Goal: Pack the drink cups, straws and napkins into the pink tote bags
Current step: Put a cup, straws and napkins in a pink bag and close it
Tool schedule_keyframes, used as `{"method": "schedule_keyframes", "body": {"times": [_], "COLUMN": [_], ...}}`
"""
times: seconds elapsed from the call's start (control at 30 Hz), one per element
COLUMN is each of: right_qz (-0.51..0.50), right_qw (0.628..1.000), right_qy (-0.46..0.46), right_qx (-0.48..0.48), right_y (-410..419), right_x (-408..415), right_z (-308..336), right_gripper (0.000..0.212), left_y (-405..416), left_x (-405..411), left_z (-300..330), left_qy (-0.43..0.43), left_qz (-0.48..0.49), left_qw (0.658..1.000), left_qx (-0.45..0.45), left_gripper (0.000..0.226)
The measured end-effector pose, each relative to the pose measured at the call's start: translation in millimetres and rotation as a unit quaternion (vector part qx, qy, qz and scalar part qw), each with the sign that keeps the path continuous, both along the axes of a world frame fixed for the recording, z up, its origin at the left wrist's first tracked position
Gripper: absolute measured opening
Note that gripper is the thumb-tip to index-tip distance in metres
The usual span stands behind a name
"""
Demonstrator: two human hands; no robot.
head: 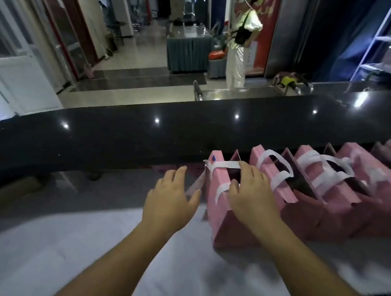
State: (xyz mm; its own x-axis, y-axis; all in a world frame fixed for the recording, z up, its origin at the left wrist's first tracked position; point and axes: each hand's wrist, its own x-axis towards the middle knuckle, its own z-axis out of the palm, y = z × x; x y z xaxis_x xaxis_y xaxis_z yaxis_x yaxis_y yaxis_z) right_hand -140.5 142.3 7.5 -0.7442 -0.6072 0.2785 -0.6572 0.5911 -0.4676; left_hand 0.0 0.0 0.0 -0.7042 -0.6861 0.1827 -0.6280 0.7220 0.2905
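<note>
Head view looked down over a white work surface (73, 250) toward a row of pink tote bags (337, 202) standing upright side by side along the underside edge of a long black counter (145, 133). The nearest bag (219, 195), at the left end of that row, served as the landmark. Its white ribbon handles (225, 164) lay across its open top, and a small blue mark showed near its far left corner.

The right hand (252, 194) rested on top of the nearest bag, fingers bent over the mouth, the fingertips on the far handle and the thumb touching the near handle strip; whether it actually pinched the ribbon could not be told. The left hand (172, 196) hovered just left of the nearest bag, fingers relaxed and slightly spread, holding nothing, its thumb close to the bag's left edge beside a thin flap of pale pink material (195, 184).

To the right of the nearest bag, the other bags stood touching one another, their white handles looping loosely over dark open mouths. What lay inside any bag was too dark to tell.

Well beyond the nearest bag, past the counter, a person in pale clothes (238, 47) stood on a tiled floor near a draped table (189, 53).
</note>
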Motion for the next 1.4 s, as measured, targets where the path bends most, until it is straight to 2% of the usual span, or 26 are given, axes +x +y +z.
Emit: {"method": "schedule_keyframes", "body": {"times": [0.07, 0.2, 0.33, 0.4, 0.5, 0.67, 0.77, 0.9, 1.0, 1.23, 1.4], "right_qz": [-0.025, -0.043, -0.045, -0.048, -0.052, -0.050, -0.047, -0.039, -0.014, 0.146, 0.266], "right_qw": [0.999, 0.995, 0.989, 0.985, 0.980, 0.978, 0.975, 0.965, 0.969, 0.962, 0.940], "right_qy": [-0.033, -0.084, -0.111, -0.119, -0.123, -0.105, -0.109, -0.119, -0.116, -0.101, -0.072], "right_qx": [0.000, 0.042, 0.083, 0.112, 0.146, 0.175, 0.188, 0.231, 0.218, 0.207, 0.199], "right_y": [3.6, 4.9, -1.9, -5.1, -8.7, -11.9, -16.0, -28.4, -46.0, -114.0, -169.5], "right_x": [-16.6, -41.1, -57.8, -64.5, -70.8, -75.2, -74.4, -67.8, -55.6, 36.8, 149.2], "right_z": [-3.8, -10.2, -16.1, -21.5, -26.3, -32.8, -32.0, -26.0, -26.1, -19.2, -18.8], "right_gripper": [0.039, 0.017, 0.020, 0.023, 0.022, 0.025, 0.016, 0.016, 0.013, 0.015, 0.012], "left_y": [7.0, 27.8, 42.2, 45.8, 42.7, 25.2, 9.3, -9.3, -22.5, -45.5, -41.6], "left_x": [-22.6, -65.9, -96.9, -106.3, -111.1, -105.6, -93.7, -62.2, -25.7, 110.2, 235.5], "left_z": [-5.0, -15.6, -24.0, -27.8, -28.3, -23.9, -24.9, -28.3, -30.2, -10.3, 1.8], "left_qy": [0.006, 0.014, 0.021, 0.013, -0.016, 0.011, 0.010, 0.049, 0.083, 0.148, 0.200], "left_qz": [-0.020, -0.058, -0.039, -0.028, -0.021, 0.032, 0.051, 0.106, 0.139, 0.242, 0.339], "left_qw": [0.998, 0.991, 0.988, 0.988, 0.986, 0.969, 0.968, 0.950, 0.935, 0.916, 0.879], "left_qx": [0.061, 0.118, 0.145, 0.150, 0.164, 0.246, 0.246, 0.291, 0.317, 0.283, 0.269], "left_gripper": [0.074, 0.072, 0.093, 0.093, 0.085, 0.058, 0.052, 0.030, 0.025, 0.027, 0.035]}}
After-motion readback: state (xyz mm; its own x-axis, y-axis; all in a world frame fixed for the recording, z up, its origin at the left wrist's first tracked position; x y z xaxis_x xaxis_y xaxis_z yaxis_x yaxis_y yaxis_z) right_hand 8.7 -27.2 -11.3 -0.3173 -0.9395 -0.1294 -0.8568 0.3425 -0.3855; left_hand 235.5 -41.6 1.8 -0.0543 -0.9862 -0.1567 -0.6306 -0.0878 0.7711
